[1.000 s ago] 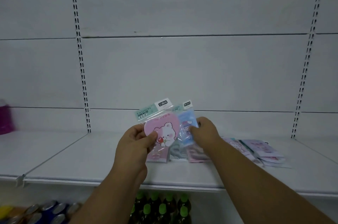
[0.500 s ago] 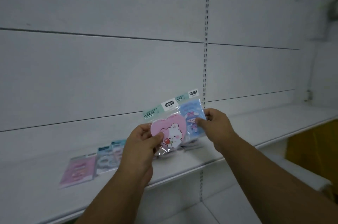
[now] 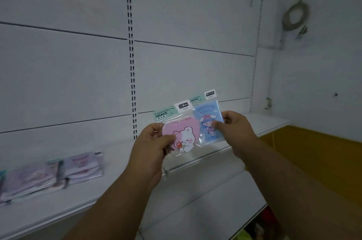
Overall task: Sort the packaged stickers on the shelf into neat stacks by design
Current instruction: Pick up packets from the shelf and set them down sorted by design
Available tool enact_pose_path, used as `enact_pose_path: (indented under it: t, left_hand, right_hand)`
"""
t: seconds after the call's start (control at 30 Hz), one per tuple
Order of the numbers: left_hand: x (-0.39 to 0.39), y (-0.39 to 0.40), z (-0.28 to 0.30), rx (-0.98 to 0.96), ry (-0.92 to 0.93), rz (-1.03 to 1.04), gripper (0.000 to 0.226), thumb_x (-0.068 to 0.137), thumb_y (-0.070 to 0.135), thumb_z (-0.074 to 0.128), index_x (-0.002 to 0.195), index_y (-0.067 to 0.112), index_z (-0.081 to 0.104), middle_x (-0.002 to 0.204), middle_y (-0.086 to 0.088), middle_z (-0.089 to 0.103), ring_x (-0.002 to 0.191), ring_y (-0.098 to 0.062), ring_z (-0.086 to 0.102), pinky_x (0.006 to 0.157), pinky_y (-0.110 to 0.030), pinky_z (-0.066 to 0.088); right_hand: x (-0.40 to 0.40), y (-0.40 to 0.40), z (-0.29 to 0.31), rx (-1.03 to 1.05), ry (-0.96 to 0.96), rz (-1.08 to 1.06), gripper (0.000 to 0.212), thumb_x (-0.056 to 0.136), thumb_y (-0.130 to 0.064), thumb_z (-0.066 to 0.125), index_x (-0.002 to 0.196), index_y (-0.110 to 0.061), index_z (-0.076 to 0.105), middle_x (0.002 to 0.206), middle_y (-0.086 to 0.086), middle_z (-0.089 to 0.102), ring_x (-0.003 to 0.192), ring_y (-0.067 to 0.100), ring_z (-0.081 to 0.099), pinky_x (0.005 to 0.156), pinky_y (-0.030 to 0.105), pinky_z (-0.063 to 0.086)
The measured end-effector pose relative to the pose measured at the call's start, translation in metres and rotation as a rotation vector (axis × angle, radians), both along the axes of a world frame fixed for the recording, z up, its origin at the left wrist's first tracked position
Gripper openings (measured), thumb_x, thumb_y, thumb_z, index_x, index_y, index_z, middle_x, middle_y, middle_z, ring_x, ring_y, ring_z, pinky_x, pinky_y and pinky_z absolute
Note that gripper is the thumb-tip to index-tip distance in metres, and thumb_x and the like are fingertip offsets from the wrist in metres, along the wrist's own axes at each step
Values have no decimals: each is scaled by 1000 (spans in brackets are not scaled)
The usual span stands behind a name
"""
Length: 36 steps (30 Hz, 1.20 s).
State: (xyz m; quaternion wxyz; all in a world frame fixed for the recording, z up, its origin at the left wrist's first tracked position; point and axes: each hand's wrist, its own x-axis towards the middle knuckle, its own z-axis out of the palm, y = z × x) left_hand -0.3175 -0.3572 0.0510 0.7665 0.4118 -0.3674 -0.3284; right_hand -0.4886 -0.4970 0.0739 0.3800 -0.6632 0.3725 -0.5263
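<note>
Head view, pink pack: a clear packet with a pink heart sticker [image 3: 181, 137] showing a white bear, held up in the air in front of the shelf, its green header card on top.
Blue pack: a second packet with a blue sticker [image 3: 208, 120] of a girl in a bow, just behind and to the right of the pink one, overlapping it.
Left hand: the left hand [image 3: 150, 149] pinches the pink pack's left edge, thumb on the front, fingers behind.
Right hand: the right hand [image 3: 235, 132] pinches the blue pack's right edge, thumb on the front face.
Shelf: a white shelf [image 3: 121, 177] runs below and behind both packs; its front edge passes under the hands.
Stacks: other sticker packs [image 3: 78, 167] lie flat on the shelf well to the left, overlapping one another; they are blurred, so the designs cannot be told.
Back wall: white panels with a slotted upright [image 3: 131, 63] behind the packs.
Right side: a coiled cable [image 3: 295, 14] hangs on the wall; a yellow surface [image 3: 317, 157] sits below it.
Blocking: both hands cover part of each pack's outer edge.
</note>
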Motion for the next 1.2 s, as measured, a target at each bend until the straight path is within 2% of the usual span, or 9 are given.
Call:
enact_pose_path:
  t: [0.2, 0.37, 0.6, 0.67, 0.73, 0.87, 1.0, 1.1, 1.2]
  left_hand:
    - [-12, -78, -3, 100, 7, 110, 22, 80, -10, 64, 97, 4, 62, 92, -17, 74, 75, -27, 73, 59, -29, 57]
    - [13, -137, -5, 259, -115, 226, 19, 80, -6, 68, 96, 3, 63, 94, -16, 73, 81, -30, 71, 64, -33, 57]
    - [30, -188, -19, 549, -236, 425, 16, 76, -2, 76, 89, -2, 66, 88, -21, 72, 70, -27, 68, 59, -31, 58]
    - [30, -194, -24, 634, -292, 457, 18, 74, -1, 79, 89, -1, 68, 88, -22, 72, 68, -26, 68, 60, -31, 59]
    - [27, -199, -28, 723, -338, 500, 25, 72, 0, 80, 93, 1, 67, 87, -20, 71, 69, -26, 68, 61, -32, 59]
    - [11, -209, -30, 990, -599, 643, 32, 70, 22, 84, 92, 6, 68, 82, -11, 73, 61, -20, 65, 55, -24, 52]
    - [2, -223, -29, 1103, -716, 726, 34, 67, 27, 83, 88, 7, 66, 91, -10, 70, 83, -24, 66, 63, -27, 48]
    - [-1, -228, -27, 1161, -813, 760, 36, 70, 28, 81, 71, 19, 46, 82, 0, 55, 81, -17, 53, 59, -21, 38]
    - [5, -232, -29, 1179, -860, 739, 43, 66, 29, 85, 96, 15, 56, 95, -5, 61, 83, -19, 55, 66, -24, 41]
  right_hand:
    - [-12, -83, -9, 22, -3, 47, 4, 84, -14, 71, 84, -16, 67, 86, 5, 75, 74, 18, 74, 69, 35, 60]
    - [-4, -144, -15, 41, -68, 88, 9, 81, -13, 74, 88, -14, 68, 83, 1, 75, 69, 13, 73, 58, 25, 55]
    - [5, -203, -13, 85, -49, 297, 10, 80, -5, 73, 82, -14, 71, 83, 9, 76, 71, 22, 72, 70, 34, 56]
    - [9, -215, -14, 96, -65, 361, 10, 80, -3, 73, 82, -12, 71, 81, 9, 75, 65, 15, 72, 59, 24, 58]
    - [13, -225, -14, 89, -50, 422, 9, 81, -1, 71, 86, -8, 71, 75, 5, 73, 54, 5, 68, 46, 13, 49]
    - [13, -242, -19, 72, -13, 504, 7, 81, -1, 70, 86, -5, 71, 67, 0, 69, 43, -3, 60, 41, 8, 41]
    - [13, -255, -22, 75, 32, 549, 6, 81, -4, 70, 87, -7, 71, 73, 3, 71, 47, -1, 62, 43, 10, 44]
    - [13, -259, -24, 90, 47, 565, 7, 81, -6, 71, 82, -13, 71, 76, 3, 72, 55, 5, 65, 49, 15, 47]
    - [14, -262, -25, 114, 27, 572, 12, 80, -5, 72, 78, -17, 71, 80, 5, 74, 67, 18, 68, 64, 27, 52]
